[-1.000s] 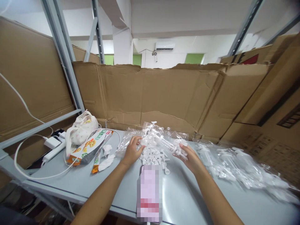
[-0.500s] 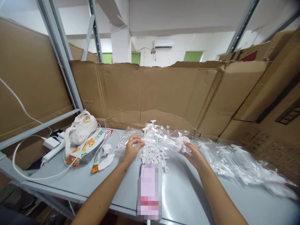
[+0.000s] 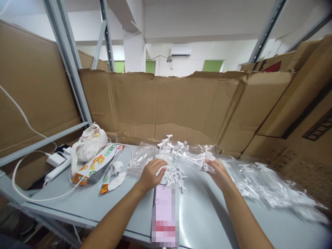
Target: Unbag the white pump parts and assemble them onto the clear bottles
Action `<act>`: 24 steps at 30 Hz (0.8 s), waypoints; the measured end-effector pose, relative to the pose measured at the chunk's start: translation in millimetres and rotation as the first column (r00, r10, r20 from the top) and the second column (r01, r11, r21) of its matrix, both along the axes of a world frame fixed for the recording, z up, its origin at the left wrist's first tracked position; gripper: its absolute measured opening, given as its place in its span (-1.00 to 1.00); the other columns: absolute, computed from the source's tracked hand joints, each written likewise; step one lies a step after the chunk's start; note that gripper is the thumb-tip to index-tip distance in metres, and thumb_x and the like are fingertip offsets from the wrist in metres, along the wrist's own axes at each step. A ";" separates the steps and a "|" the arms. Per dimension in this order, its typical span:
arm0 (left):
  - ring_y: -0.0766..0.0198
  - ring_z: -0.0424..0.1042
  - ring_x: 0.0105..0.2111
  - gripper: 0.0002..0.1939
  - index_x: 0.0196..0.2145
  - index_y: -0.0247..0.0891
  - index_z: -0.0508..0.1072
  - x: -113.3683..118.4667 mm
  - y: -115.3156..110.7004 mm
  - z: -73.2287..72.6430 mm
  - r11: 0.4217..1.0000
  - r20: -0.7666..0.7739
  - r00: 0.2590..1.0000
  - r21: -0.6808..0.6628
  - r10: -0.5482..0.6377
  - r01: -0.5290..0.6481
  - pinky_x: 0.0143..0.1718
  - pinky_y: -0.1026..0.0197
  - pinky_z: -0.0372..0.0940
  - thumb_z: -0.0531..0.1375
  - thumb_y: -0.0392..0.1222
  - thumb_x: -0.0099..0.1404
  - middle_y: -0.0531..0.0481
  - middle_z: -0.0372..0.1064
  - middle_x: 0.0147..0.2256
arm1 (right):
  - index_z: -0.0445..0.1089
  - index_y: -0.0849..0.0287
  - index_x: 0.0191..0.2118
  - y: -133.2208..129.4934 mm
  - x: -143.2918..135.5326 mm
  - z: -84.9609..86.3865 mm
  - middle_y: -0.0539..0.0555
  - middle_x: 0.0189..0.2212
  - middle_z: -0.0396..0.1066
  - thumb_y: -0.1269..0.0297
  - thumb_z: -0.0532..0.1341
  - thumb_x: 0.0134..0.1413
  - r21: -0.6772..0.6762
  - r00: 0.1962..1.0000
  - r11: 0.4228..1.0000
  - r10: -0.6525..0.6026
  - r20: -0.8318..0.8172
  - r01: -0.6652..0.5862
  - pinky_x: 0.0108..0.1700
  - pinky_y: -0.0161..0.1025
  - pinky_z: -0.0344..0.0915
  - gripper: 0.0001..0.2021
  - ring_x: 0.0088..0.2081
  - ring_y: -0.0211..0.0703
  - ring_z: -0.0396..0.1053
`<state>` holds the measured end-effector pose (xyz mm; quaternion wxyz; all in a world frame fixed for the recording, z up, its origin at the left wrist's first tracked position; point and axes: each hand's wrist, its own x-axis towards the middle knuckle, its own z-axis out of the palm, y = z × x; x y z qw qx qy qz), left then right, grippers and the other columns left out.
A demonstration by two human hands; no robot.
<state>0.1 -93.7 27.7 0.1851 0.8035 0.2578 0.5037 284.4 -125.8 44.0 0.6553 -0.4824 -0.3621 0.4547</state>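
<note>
My left hand (image 3: 153, 175) is over the left edge of a pile of small white plastic parts (image 3: 174, 175), thumb and fingers apart, with nothing seen between them. On the right, my right hand (image 3: 216, 170) grips the end of a clear and white plastic piece (image 3: 193, 160), which points toward the left. Behind the pile, more white parts (image 3: 166, 144) and clear pieces lie on crinkled clear plastic bags (image 3: 141, 157). A phone (image 3: 165, 214) with a blurred screen lies in front of the pile.
Filled clear bags of white parts (image 3: 269, 183) lie at the right. At the left are a snack box (image 3: 100, 162), a torn wrapper (image 3: 105, 183), a cloth bag (image 3: 89, 143) and a power strip (image 3: 58, 169). Cardboard (image 3: 176, 103) stands behind.
My left hand has moved right and toward me, from beside the clear bag to the pile. My right hand has shifted slightly right with the plastic piece.
</note>
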 end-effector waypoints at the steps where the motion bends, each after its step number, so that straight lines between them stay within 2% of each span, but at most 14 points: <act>1: 0.15 0.32 -0.04 -0.74 -0.11 -0.16 0.42 3.1 -1.2 -1.9 1.000 -0.038 0.999 -0.014 -0.010 0.009 0.05 0.08 0.15 0.08 -0.20 0.26 -0.11 0.39 -0.10 | 0.41 0.10 -0.41 -1.1 -1.9 0.9 -0.02 -0.45 0.46 0.15 0.37 -0.25 0.000 0.999 1.000 0.029 0.028 -0.029 -0.38 -0.32 0.33 -0.77 -0.40 -0.18 0.41; 4: 0.12 0.22 0.07 -0.62 0.04 -0.20 0.32 7.6 7.8 -8.5 0.978 0.041 0.993 -0.179 0.113 -0.104 0.11 0.02 0.11 0.08 -0.19 0.26 -0.15 0.25 0.06 | 0.42 0.09 -0.38 -4.0 -3.8 2.1 0.01 -0.39 0.49 0.12 0.36 -0.23 0.002 0.992 0.996 0.094 0.089 -0.094 -0.34 -0.30 0.31 -0.75 -0.35 -0.13 0.43; 5: 0.11 0.24 0.06 -0.61 0.05 -0.21 0.30 7.1 13.5 -10.0 0.953 0.099 0.982 -0.272 0.162 -0.130 0.09 0.02 0.14 0.08 -0.18 0.25 -0.17 0.23 0.07 | 0.43 0.08 -0.34 -4.6 -3.5 2.0 0.03 -0.34 0.50 0.12 0.35 -0.21 0.002 0.988 0.994 0.110 0.105 -0.111 -0.31 -0.29 0.31 -0.74 -0.31 -0.11 0.44; 7: 0.11 0.34 -0.04 -0.62 0.01 -0.27 0.32 3.7 24.6 -10.3 0.874 0.201 0.956 -0.477 0.212 -0.093 0.00 0.02 0.24 0.09 -0.16 0.23 -0.21 0.29 0.01 | 0.44 0.06 -0.26 -5.1 -2.5 1.0 0.05 -0.26 0.51 0.11 0.34 -0.18 0.008 0.979 0.989 0.145 0.143 -0.148 -0.24 -0.26 0.30 -0.71 -0.24 -0.07 0.44; 9: 0.13 0.42 -0.18 -0.68 -0.11 -0.33 0.40 -0.9 31.1 -7.0 0.774 0.277 0.945 -0.631 0.171 0.045 -0.09 0.02 0.30 0.13 -0.14 0.20 -0.21 0.40 -0.14 | 0.44 0.05 -0.18 -4.9 -1.8 -0.4 0.07 -0.21 0.50 0.10 0.32 -0.14 0.017 0.966 0.982 0.184 0.179 -0.190 -0.20 -0.24 0.29 -0.66 -0.18 -0.04 0.43; 11: 0.14 0.43 -0.21 -0.75 -0.27 -0.35 0.47 -5.0 30.8 -1.0 0.678 0.354 0.934 -0.698 0.044 0.232 -0.09 0.03 0.30 0.20 -0.13 0.14 -0.17 0.44 -0.24 | 0.42 0.05 -0.12 -4.4 -1.0 -1.9 0.08 -0.18 0.49 0.09 0.30 -0.10 0.025 0.953 0.971 0.227 0.200 -0.236 -0.20 -0.24 0.29 -0.64 -0.16 -0.03 0.42; 14: 0.08 0.34 -0.03 -0.82 -0.41 -0.32 0.51 -8.9 22.1 8.7 0.565 0.445 0.874 -0.677 -0.196 0.472 -0.01 0.04 0.26 0.31 -0.16 0.03 -0.16 0.39 -0.09 | 0.41 0.05 -0.09 -4.2 1.2 -3.6 0.09 -0.17 0.49 0.08 0.29 -0.09 0.018 0.935 0.958 0.276 0.220 -0.287 -0.22 -0.23 0.28 -0.61 -0.19 -0.03 0.42; 16: 0.03 0.21 0.09 -0.80 -0.35 -0.28 0.53 -10.4 15.9 13.4 0.538 0.437 0.845 -0.652 -0.309 0.534 0.02 0.02 0.24 0.33 -0.18 0.01 -0.15 0.27 0.06 | 0.42 0.05 -0.09 -4.2 3.4 -4.3 0.09 -0.19 0.50 0.06 0.30 -0.11 0.005 0.931 0.955 0.289 0.224 -0.297 -0.25 -0.24 0.28 -0.59 -0.22 -0.04 0.43; 18: 0.01 0.15 0.13 -0.68 -0.20 -0.21 0.51 -11.1 12.1 15.5 0.530 0.405 0.839 -0.651 -0.363 0.543 0.03 -0.01 0.22 0.33 -0.18 0.02 -0.12 0.16 0.15 | 0.42 0.04 -0.09 -4.3 5.2 -4.7 0.09 -0.21 0.50 0.04 0.30 -0.12 0.002 0.930 0.952 0.299 0.214 -0.307 -0.27 -0.24 0.28 -0.59 -0.25 -0.06 0.43; 21: 0.05 0.25 0.05 -0.42 0.03 -0.08 0.36 -10.3 10.3 13.8 0.494 0.356 0.843 -0.690 -0.403 0.528 -0.01 -0.02 0.25 0.34 -0.19 0.01 -0.14 0.14 0.15 | 0.41 0.05 -0.09 -4.6 4.8 -4.6 0.09 -0.23 0.50 0.03 0.30 -0.11 0.003 0.921 0.940 0.333 0.201 -0.341 -0.27 -0.24 0.27 -0.58 -0.25 -0.06 0.43; 22: 0.07 0.30 0.00 -0.36 0.06 -0.06 0.32 -9.2 10.1 12.4 0.499 0.324 0.853 -0.703 -0.410 0.507 -0.05 0.00 0.27 0.35 -0.20 -0.01 -0.15 0.17 0.13 | 0.41 0.06 -0.08 -4.8 3.7 -4.5 0.10 -0.23 0.50 0.03 0.30 -0.11 -0.007 0.913 0.934 0.350 0.210 -0.357 -0.28 -0.24 0.27 -0.57 -0.24 -0.05 0.42; 24: 0.12 0.35 -0.08 -0.36 0.06 -0.11 0.32 -6.4 9.6 10.1 0.560 0.223 0.887 -0.706 -0.405 0.434 -0.11 0.07 0.29 0.34 -0.19 0.00 -0.17 0.27 0.04 | 0.40 0.09 -0.07 -5.2 1.2 -4.2 0.11 -0.23 0.49 0.02 0.29 -0.11 -0.035 0.888 0.919 0.389 0.247 -0.393 -0.28 -0.23 0.28 -0.55 -0.23 -0.03 0.41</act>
